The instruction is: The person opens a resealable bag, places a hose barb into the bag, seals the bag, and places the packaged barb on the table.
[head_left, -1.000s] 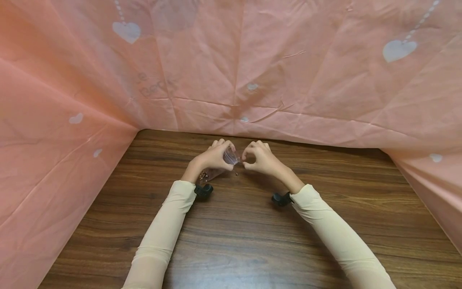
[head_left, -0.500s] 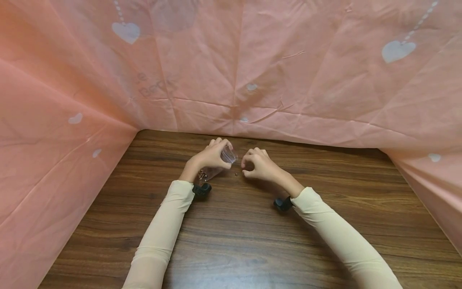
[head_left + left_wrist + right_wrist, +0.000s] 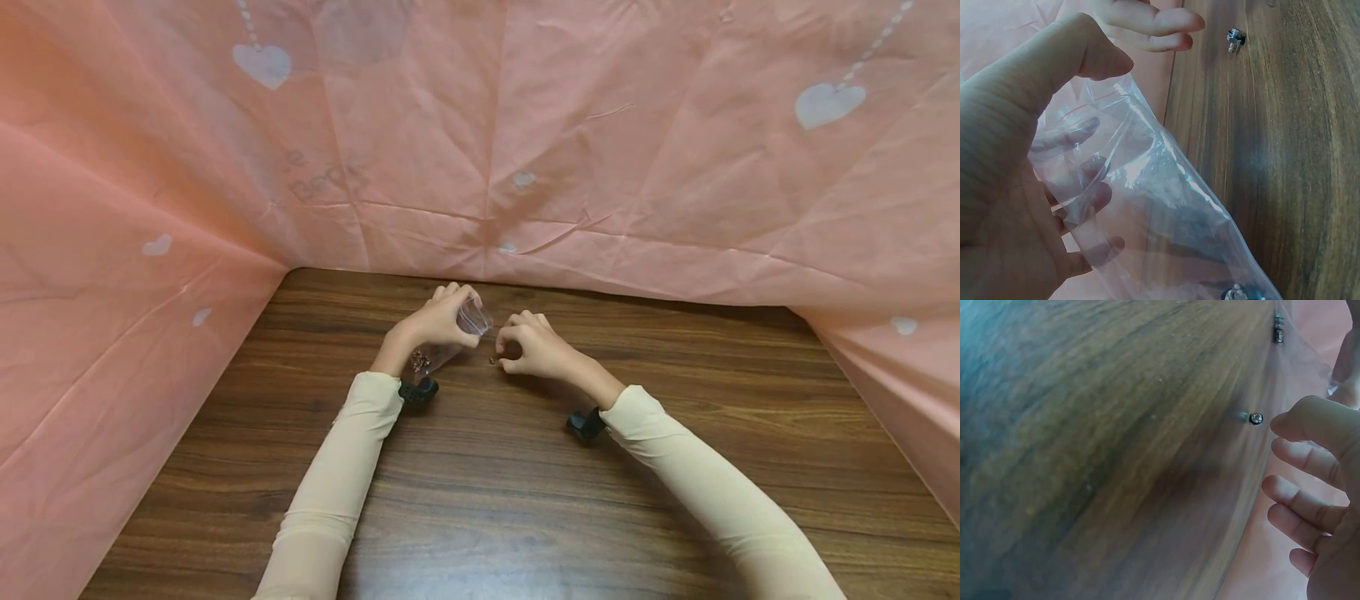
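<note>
My left hand [image 3: 433, 327] grips a clear zip bag [image 3: 1172, 200] near its mouth, thumb on one side and fingers on the other. The bag's mouth gapes toward the right, and several small screws [image 3: 421, 362] lie in its lower end. A single metal screw [image 3: 1255, 418] sits on the table to the right of the bag. Close beside this screw is my right hand [image 3: 542, 348], its thumb and fingers bent and apart with nothing between them. In the right wrist view a small gap separates the thumb tip from the screw.
The brown wood-grain table [image 3: 465, 483] spreads under both hands. Pink cloth [image 3: 555, 150] with white hearts hangs at the back and along both sides. Each wrist wears a black strap device [image 3: 585, 425].
The right hand has come down and slightly left, from beside the bag's mouth to the loose screw. The left hand, still holding the bag, has shifted a little to the left.
</note>
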A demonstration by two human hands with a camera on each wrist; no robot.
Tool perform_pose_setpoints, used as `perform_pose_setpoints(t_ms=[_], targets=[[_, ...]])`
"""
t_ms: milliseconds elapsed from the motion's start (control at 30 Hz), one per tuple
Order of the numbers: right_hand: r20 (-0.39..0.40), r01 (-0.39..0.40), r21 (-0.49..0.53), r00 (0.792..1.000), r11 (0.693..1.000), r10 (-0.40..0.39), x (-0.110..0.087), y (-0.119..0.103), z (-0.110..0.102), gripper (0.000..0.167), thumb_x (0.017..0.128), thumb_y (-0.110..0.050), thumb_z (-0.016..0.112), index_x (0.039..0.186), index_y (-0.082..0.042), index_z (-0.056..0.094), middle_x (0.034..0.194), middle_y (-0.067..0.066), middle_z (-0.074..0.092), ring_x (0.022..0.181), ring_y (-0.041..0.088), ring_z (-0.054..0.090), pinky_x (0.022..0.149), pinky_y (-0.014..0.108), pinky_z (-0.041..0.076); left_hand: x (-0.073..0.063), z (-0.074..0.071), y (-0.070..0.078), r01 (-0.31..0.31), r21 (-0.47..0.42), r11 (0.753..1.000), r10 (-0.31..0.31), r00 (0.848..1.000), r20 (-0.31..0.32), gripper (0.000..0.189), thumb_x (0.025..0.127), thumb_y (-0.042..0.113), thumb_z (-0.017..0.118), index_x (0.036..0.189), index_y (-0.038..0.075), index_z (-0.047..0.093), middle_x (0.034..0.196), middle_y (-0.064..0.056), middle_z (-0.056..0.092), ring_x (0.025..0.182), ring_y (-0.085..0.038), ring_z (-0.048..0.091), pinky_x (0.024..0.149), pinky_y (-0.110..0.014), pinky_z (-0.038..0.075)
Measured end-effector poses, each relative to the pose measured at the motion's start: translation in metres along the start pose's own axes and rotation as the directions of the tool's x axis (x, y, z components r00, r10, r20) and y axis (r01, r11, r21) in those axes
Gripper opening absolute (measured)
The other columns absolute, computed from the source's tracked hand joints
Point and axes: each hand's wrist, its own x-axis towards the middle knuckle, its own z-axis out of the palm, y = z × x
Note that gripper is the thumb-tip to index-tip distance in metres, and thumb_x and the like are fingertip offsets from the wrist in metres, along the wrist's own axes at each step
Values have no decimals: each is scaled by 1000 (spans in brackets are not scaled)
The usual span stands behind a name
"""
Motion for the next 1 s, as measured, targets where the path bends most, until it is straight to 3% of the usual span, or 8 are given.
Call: perform_pose_setpoints(t_ms=[1000], targets=[[89,8,-8,996,1000,-7,9,3,11,12,83,-18,79,90,-12,72,93,4,62,94,23,49,97,49,36,4,3,-1,7,0,1000,-7,1000,-13,58,73,23,79,123,14,53,128,-12,51,117,-31,43,102,-48,41]])
